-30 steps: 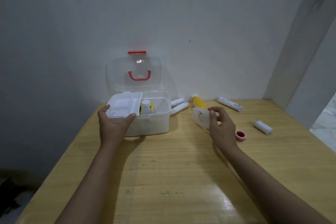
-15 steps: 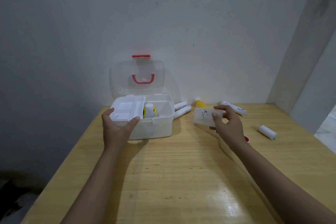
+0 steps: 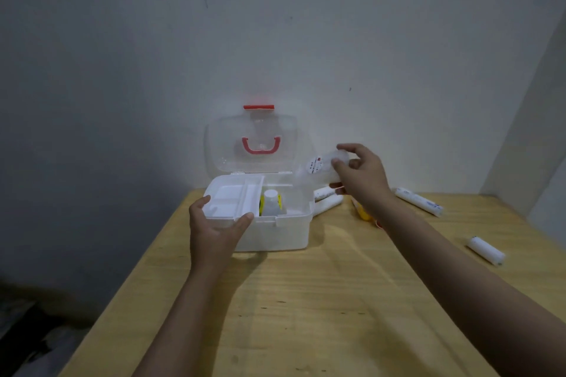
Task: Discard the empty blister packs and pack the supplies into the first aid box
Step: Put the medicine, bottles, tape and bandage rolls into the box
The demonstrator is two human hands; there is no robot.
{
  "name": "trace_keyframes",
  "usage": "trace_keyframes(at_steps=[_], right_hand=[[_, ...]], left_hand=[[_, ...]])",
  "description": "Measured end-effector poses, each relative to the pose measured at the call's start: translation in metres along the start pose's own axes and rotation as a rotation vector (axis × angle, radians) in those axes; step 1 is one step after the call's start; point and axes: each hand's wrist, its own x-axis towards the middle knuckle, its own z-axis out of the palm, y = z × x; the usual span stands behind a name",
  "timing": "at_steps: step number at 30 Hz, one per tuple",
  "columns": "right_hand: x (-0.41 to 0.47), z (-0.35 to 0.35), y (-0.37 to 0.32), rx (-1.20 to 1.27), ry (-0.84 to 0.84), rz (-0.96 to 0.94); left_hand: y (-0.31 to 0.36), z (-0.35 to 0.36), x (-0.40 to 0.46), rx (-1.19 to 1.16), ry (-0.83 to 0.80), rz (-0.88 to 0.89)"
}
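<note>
The white first aid box [image 3: 275, 234] stands open on the wooden table [image 3: 321, 300], its clear lid [image 3: 226, 144] with a red handle leaning back toward the wall. A white inner tray [image 3: 228, 202] covers the left half; a small bottle with a white cap [image 3: 271, 203] stands in the right half. My left hand [image 3: 214, 231] grips the tray's front left corner. My right hand [image 3: 363, 176] holds a clear plastic packet [image 3: 315, 170] with a small round label above the box's right end.
Two white bandage rolls [image 3: 327, 197] lie just right of the box, a longer one [image 3: 418, 201] farther right, another [image 3: 485, 251] near the right edge. A yellow tube [image 3: 361, 211] peeks from under my right forearm. Walls close the back and right.
My right hand has lifted the clear packet off the table and carried it up and left to above the box's right end. My left hand stays on the tray.
</note>
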Motion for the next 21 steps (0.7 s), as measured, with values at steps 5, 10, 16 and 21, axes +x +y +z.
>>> trace_keyframes(at_steps=[5,10,16,21], right_hand=[[0.014,0.036,-0.006,-0.139,-0.178,0.151],[0.022,0.054,-0.013,-0.286,-0.195,0.140],[0.026,0.074,-0.012,-0.470,-0.202,0.070],[0.031,0.083,-0.004,-0.603,-0.228,0.057]], left_hand=[[-0.003,0.000,0.001,-0.004,0.002,0.004],[-0.005,0.000,0.003,-0.006,0.006,0.010],[-0.010,0.000,0.005,-0.005,-0.012,0.014],[-0.010,0.000,0.005,-0.003,-0.006,0.013]])
